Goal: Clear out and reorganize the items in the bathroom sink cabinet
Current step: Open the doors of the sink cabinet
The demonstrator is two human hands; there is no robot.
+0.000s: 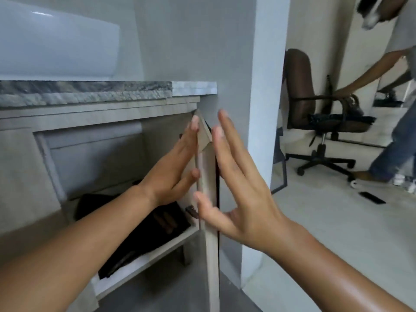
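Note:
The sink cabinet is open below a grey stone counter. Its pale wooden door stands swung out, edge-on to me. My left hand lies flat with straight fingers against the door's inner side. My right hand is spread with straight fingers on the door's outer side, thumb by its edge. Inside, on the cabinet floor, lies a black bundle with brown pieces on it.
A white basin sits on the counter. A grey wall pillar stands right of the door. Beyond it are a brown office chair, another person reaching toward it, and a black phone on the floor.

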